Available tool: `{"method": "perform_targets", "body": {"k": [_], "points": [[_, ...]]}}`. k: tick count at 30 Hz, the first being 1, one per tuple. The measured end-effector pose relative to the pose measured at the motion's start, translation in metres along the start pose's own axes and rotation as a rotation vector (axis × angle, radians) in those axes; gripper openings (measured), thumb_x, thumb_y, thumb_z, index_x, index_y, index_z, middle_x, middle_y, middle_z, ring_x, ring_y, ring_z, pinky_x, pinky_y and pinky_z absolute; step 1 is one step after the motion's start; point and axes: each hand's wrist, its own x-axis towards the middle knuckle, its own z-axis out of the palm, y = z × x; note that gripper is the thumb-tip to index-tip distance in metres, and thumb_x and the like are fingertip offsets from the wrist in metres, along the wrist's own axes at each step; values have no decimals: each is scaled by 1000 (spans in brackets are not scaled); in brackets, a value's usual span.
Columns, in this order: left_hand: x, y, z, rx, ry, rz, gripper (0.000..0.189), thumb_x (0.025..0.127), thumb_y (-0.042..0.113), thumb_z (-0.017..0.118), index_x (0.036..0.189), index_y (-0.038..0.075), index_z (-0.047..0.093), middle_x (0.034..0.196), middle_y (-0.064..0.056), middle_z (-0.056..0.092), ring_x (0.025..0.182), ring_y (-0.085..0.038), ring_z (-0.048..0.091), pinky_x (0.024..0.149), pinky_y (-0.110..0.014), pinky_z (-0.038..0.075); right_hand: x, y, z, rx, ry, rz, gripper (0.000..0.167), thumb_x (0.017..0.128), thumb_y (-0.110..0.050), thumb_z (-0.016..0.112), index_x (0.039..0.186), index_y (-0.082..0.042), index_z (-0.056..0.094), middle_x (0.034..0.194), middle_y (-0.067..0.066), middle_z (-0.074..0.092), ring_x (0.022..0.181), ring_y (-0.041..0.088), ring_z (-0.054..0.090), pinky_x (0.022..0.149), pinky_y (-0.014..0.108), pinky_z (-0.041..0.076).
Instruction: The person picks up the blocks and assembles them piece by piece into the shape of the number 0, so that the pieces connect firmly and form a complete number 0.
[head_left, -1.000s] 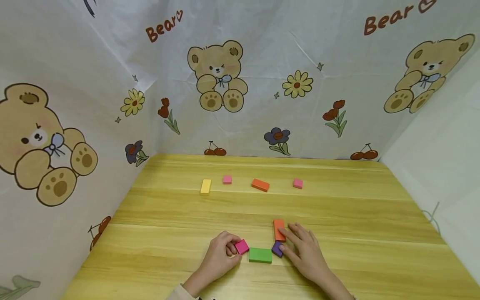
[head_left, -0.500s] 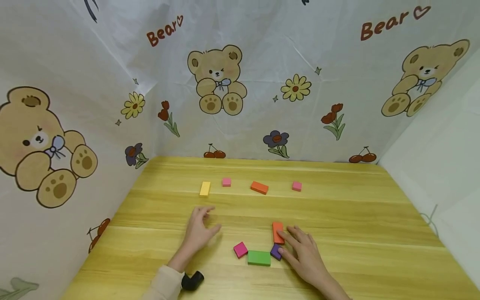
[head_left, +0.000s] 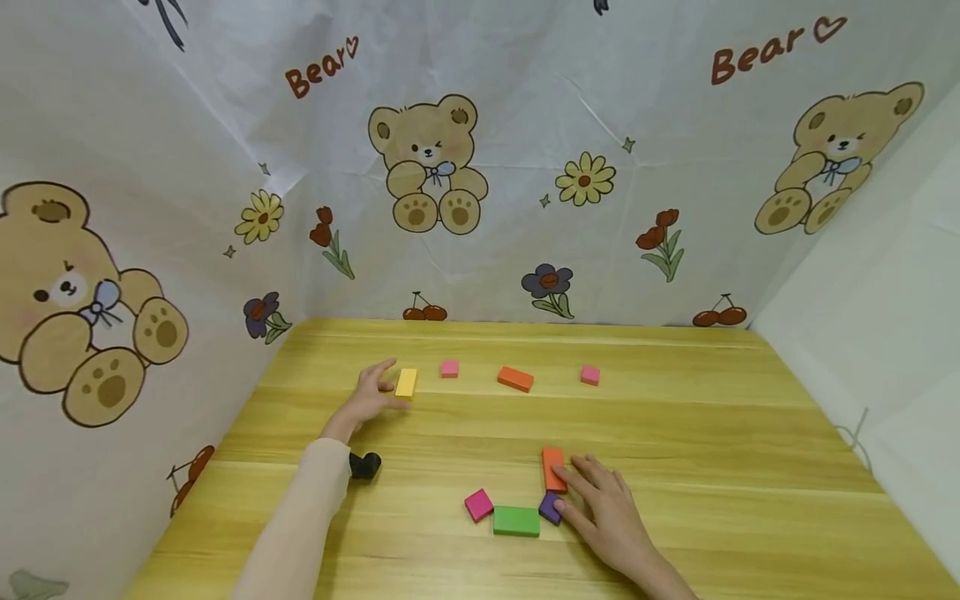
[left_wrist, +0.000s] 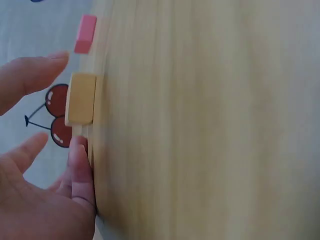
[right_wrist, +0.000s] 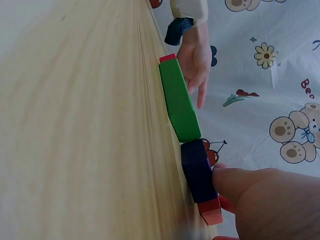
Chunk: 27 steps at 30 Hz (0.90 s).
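Observation:
My left hand (head_left: pixel 366 397), thumb and fingers spread, reaches beside the yellow block (head_left: pixel 406 383) at the back left. In the left wrist view a gap shows between the fingertips and that yellow block (left_wrist: pixel 82 99). Nearer the front, the right hand (head_left: pixel 611 521) has its thumb against the purple block (head_left: pixel 551 507) and its index finger on an upright-lying orange block (head_left: pixel 553 467). The green block (head_left: pixel 516 521) lies left of the purple one, with a magenta block (head_left: pixel 478 505) at its left end, turned at an angle. The right wrist view shows the purple block (right_wrist: pixel 198 170) touching the green one.
Along the back of the wooden table (head_left: pixel 675 417) lie a pink block (head_left: pixel 449 369), another orange block (head_left: pixel 515 379) and a second pink block (head_left: pixel 590 375). A bear-printed cloth (head_left: pixel 480 267) rises behind the table. A black device (head_left: pixel 365 466) sits at the left wrist.
My left hand has left the magenta block and moved back and left to the yellow block, its fingers spreading. The right hand stays at the purple and orange blocks.

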Motion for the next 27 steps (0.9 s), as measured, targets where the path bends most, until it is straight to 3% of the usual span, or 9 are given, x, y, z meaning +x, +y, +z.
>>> {"method": "perform_targets", "body": {"k": [7,14,22,27], "points": [[8,9,-9,39,-81,-16,85,82,0,75,153,5,28,157,-22,5,106,-25,42,85,-33,40,0,0,0,-5,5,-4,45,87,-31,72,129,-17,65,136,19,57,132,45,44,103,73,27],[13,10,-12,63,-102,-12,80,82,-6,71,151,2,31,157,-22,5,104,-26,43,80,-30,42,1,0,0,2,13,-16,45,87,-29,72,129,-16,65,135,21,57,131,47,44,102,73,27],[14,9,-6,95,-30,-8,71,81,-5,73,145,2,42,155,-23,13,110,-33,44,78,-30,44,1,-1,0,5,13,-14,45,87,-29,73,129,-16,65,135,21,57,131,47,44,103,72,27],[15,2,0,41,46,-4,70,78,-3,76,142,3,48,135,-21,38,97,-25,45,72,-28,42,1,-1,-1,2,10,-11,45,87,-29,72,129,-16,65,135,21,57,131,47,44,104,72,27]]}}
